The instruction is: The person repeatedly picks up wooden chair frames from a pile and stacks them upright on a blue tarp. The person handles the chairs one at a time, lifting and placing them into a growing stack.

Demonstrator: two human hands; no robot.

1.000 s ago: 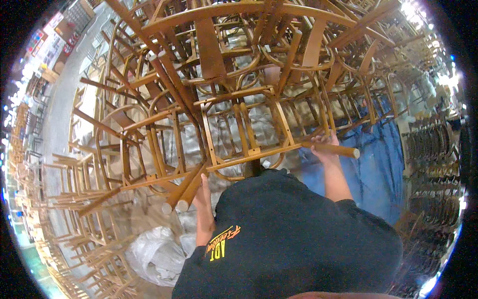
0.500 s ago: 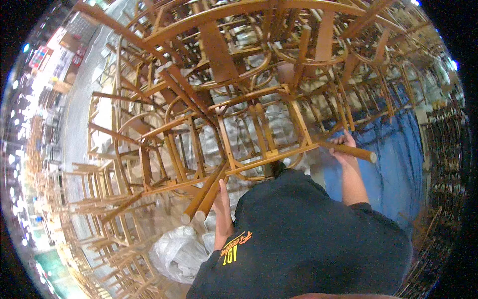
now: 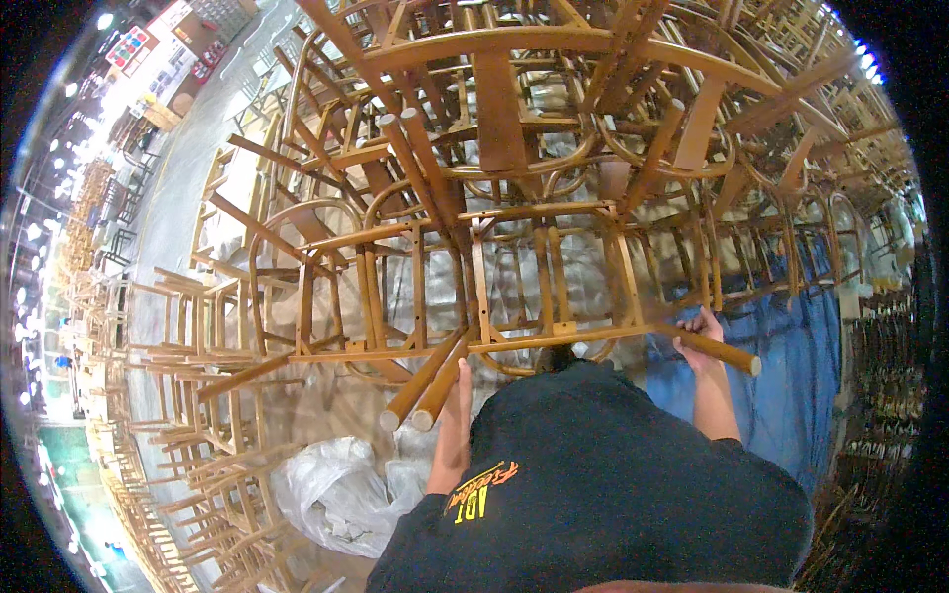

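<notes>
Far left: pale wooden chair frames [image 3: 193, 296] are standing in stacks, blurring toward the rim.
Lower left: crumpled plastic sheeting [image 3: 331, 489] is lying in loose folds.
Left grip: your left hand [image 3: 458, 390] is setting its thumb beside the paired chair legs [image 3: 441, 383]; they are hiding your fingers, so you cannot tell whether these are closing.
Centre: the upturned chair frame [image 3: 534, 342] is spanning the space between your hands, its lower parts disappearing among other chairs.
Handling: you are holding best when both hands are bearing evenly and your thumb is avoiding the gap between adjoining legs.
Right grip: your right hand [image 3: 704, 326] is curling around the right chair leg [image 3: 733, 357].
Far right: blue sheeting [image 3: 781, 395] is spreading beyond; dark stacked pieces [image 3: 875, 415] are fading into shadow.
</notes>
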